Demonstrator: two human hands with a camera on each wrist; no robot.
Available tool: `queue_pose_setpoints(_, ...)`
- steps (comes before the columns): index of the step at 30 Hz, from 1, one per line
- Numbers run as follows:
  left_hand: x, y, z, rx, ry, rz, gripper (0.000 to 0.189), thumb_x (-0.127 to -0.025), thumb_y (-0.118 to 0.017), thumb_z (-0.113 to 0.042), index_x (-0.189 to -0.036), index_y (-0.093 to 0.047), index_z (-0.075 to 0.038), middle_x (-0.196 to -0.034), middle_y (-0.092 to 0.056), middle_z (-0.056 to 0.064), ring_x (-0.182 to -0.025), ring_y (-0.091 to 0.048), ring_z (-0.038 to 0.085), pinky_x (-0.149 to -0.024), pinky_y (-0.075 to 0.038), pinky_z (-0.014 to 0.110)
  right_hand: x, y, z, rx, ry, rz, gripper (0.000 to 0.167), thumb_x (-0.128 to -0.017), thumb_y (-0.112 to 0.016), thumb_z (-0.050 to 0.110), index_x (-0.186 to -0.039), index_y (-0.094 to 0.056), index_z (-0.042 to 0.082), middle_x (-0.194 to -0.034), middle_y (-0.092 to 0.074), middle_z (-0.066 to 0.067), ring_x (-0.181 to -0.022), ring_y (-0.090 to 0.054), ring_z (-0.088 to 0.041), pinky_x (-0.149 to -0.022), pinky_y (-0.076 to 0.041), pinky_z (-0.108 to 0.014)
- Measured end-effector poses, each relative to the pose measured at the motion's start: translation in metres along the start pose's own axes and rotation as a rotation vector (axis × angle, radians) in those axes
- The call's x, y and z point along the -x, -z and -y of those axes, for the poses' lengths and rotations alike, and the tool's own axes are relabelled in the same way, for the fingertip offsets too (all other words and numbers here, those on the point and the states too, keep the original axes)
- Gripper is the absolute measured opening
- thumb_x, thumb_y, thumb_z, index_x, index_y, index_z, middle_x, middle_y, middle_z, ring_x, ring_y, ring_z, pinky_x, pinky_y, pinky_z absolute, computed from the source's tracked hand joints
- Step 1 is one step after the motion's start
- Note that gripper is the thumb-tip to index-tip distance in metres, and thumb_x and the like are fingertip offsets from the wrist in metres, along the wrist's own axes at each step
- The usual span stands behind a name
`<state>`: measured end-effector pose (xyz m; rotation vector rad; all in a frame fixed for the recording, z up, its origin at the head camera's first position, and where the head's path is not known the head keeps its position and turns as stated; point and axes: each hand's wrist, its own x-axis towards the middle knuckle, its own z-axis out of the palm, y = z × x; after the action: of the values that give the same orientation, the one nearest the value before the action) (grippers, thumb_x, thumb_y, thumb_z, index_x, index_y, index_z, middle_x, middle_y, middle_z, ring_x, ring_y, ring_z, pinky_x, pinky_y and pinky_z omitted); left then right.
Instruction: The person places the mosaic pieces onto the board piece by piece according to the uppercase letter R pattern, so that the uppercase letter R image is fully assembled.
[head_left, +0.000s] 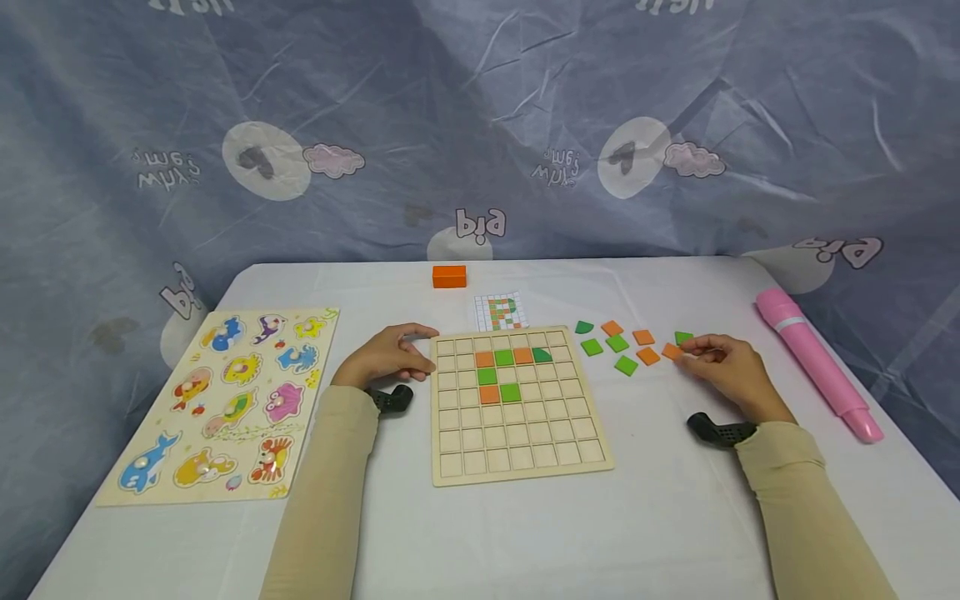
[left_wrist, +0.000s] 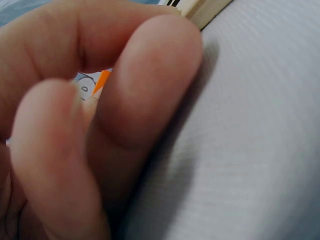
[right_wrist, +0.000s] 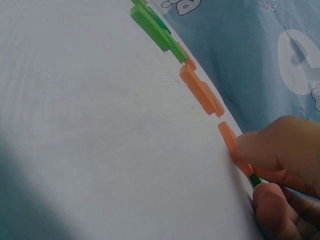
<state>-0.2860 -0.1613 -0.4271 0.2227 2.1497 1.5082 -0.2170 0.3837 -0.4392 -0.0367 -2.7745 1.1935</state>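
Observation:
My right hand (head_left: pixel 723 371) pinches an orange square tile (head_left: pixel 672 352) at the right end of the loose tiles. In the right wrist view the thumb lies on that orange tile (right_wrist: pixel 234 150), close over the table, with a green tile partly hidden behind the fingers. My left hand (head_left: pixel 386 357) touches the upper left edge of a wooden grid board (head_left: pixel 525 433), fingers loosely bent. Orange and green squares and a dark green rounded piece (head_left: pixel 542 356) sit in the board's upper cells. Only a corner of the board (left_wrist: pixel 200 12) shows beyond the left fingertips.
Several loose orange and green tiles (head_left: pixel 626 365) lie right of the board. A small pattern card (head_left: pixel 501 310) and an orange box (head_left: pixel 449 277) stand behind it. A sea-animal peg puzzle (head_left: pixel 247 400) lies at left, a pink cylinder (head_left: pixel 817 358) at right.

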Motion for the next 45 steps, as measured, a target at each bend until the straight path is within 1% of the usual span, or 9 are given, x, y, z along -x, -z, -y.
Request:
queue_pose_setpoints(7, -0.001, 0.0, 0.0, -0.014, -0.009, 0.003, 0.072, -0.091, -0.082, 0.0, -0.156, -0.054, -0.004, -0.08, -0.071, 0.006, -0.063, -0.071, 0.009, -0.056, -0.049, 0.017, 0.0, 0.0, 0.003, 0.049, -0.005, -0.003, 0.04, -0.098, -0.082, 0.02, -0.123, -0.072, -0.01, -0.09, -0.068, -0.001, -0.076, -0.055, -0.002, -0.067, -0.045, -0.018)
queue_pose_setpoints(14, -0.001, 0.0, 0.0, -0.022, -0.01, 0.0, 0.072, -0.09, -0.083, -0.001, -0.156, -0.054, -0.005, -0.08, -0.071, 0.006, -0.063, -0.07, 0.009, -0.056, -0.049, 0.017, 0.0, -0.001, 0.001, 0.061, 0.003, -0.015, 0.038, -0.098, -0.081, 0.019, -0.122, -0.073, -0.01, -0.091, -0.07, -0.004, -0.074, -0.054, -0.001, -0.065, -0.045, -0.018)
queue_pose_setpoints(22, -0.002, 0.0, 0.0, -0.01, -0.002, 0.0, 0.073, -0.09, -0.082, 0.0, -0.157, -0.053, -0.006, -0.081, -0.07, 0.007, -0.062, -0.07, 0.009, -0.054, -0.048, 0.016, 0.001, -0.002, -0.002, -0.011, 0.08, -0.065, 0.027, -0.097, -0.078, 0.009, -0.117, -0.071, -0.008, -0.089, -0.066, 0.017, -0.076, -0.059, 0.004, -0.067, -0.048, -0.012)
queue_pose_setpoints(25, -0.002, 0.0, 0.0, -0.011, -0.006, 0.001, 0.073, -0.09, -0.082, 0.001, -0.157, -0.053, -0.005, -0.081, -0.07, 0.007, -0.063, -0.07, 0.009, -0.055, -0.049, 0.016, 0.001, -0.002, -0.002, -0.076, 0.09, -0.069, 0.028, -0.098, -0.077, 0.005, -0.12, -0.068, -0.01, -0.088, -0.066, 0.024, -0.075, -0.063, 0.006, -0.065, -0.052, -0.012)
queue_pose_setpoints(29, -0.002, 0.0, 0.0, -0.012, -0.008, 0.004, 0.073, -0.091, -0.082, 0.001, -0.157, -0.053, -0.005, -0.081, -0.07, 0.007, -0.063, -0.07, 0.009, -0.055, -0.049, 0.016, -0.001, -0.002, -0.001, -0.212, 0.083, -0.043, 0.029, -0.1, -0.075, 0.001, -0.123, -0.063, -0.012, -0.088, -0.072, 0.023, -0.072, -0.069, 0.002, -0.064, -0.057, -0.017)
queue_pose_setpoints(34, -0.002, 0.001, 0.0, -0.009, 0.003, 0.001, 0.073, -0.09, -0.082, 0.001, -0.157, -0.053, -0.006, -0.081, -0.07, 0.007, -0.062, -0.07, 0.009, -0.054, -0.048, 0.016, -0.003, 0.0, 0.004, -0.318, 0.069, 0.028, 0.02, -0.101, -0.072, 0.0, -0.121, -0.067, 0.0, -0.09, -0.078, 0.014, -0.069, -0.071, -0.005, -0.064, -0.059, -0.02)
queue_pose_setpoints(38, -0.001, 0.001, 0.0, -0.003, 0.009, -0.003, 0.073, -0.09, -0.082, 0.001, -0.157, -0.053, -0.006, -0.081, -0.07, 0.007, -0.061, -0.07, 0.009, -0.054, -0.048, 0.016, -0.005, 0.001, 0.013, -0.337, 0.073, 0.101, 0.022, -0.102, -0.071, -0.002, -0.12, -0.07, 0.009, -0.091, -0.079, 0.016, -0.07, -0.071, -0.006, -0.065, -0.059, -0.02)
queue_pose_setpoints(41, -0.002, 0.001, 0.001, 0.001, 0.006, 0.002, 0.073, -0.09, -0.082, 0.002, -0.157, -0.053, -0.005, -0.081, -0.07, 0.007, -0.061, -0.07, 0.008, -0.054, -0.048, 0.016, -0.005, 0.0, 0.023, -0.325, 0.092, 0.144, 0.021, -0.102, -0.07, -0.003, -0.12, -0.07, 0.009, -0.091, -0.079, 0.014, -0.071, -0.072, -0.006, -0.066, -0.06, -0.021)
queue_pose_setpoints(45, -0.002, 0.0, 0.001, -0.002, 0.001, 0.001, 0.073, -0.091, -0.082, 0.002, -0.157, -0.053, -0.005, -0.081, -0.07, 0.007, -0.061, -0.07, 0.008, -0.054, -0.048, 0.016, -0.003, -0.003, 0.038, -0.308, 0.119, 0.187, 0.02, -0.102, -0.071, -0.002, -0.121, -0.068, 0.001, -0.092, -0.08, 0.009, -0.075, -0.073, -0.006, -0.067, -0.061, -0.022)
